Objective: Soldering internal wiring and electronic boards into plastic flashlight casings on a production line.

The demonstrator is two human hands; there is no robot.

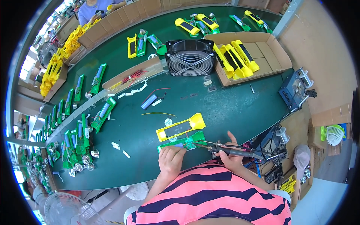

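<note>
The left hand [170,159] presses down on the near end of a green circuit-board half-shell [182,142], fingers curled over it. At three o'clock of it, the right hand [229,153] is closed around a soldering iron [232,151], its tip touching the board. Just beyond at twelve o'clock lies a yellow housing [181,127]. Farther, loose wires [157,113], a blue cell [149,101], then a black fan [190,57] and a carton of yellow shells [250,56].
</note>
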